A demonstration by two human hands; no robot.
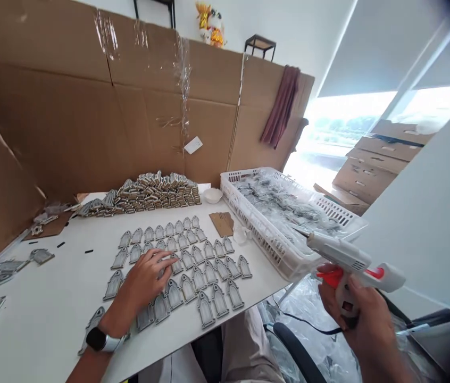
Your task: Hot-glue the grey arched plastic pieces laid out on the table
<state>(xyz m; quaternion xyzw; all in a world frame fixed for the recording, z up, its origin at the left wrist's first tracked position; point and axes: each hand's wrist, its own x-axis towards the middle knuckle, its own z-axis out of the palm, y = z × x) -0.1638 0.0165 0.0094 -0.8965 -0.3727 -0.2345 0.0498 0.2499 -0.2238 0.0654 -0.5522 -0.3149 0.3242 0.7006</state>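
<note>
My left hand lies on the white table, fingers curled loosely over a grid of grey arch-shaped metal pieces laid in rows; it touches them but grips none that I can see. A black watch sits on that wrist. My right hand is off the table's right edge, wrapped round the handle of a white hot-glue gun with a red trigger. The gun's nozzle points left toward the white basket.
A white plastic basket of bagged grey parts stands at the table's right end. A heap of stacked pieces and a small white bowl lie at the back. Cardboard walls enclose the table. Loose pieces lie at left. The gun's black cord hangs below.
</note>
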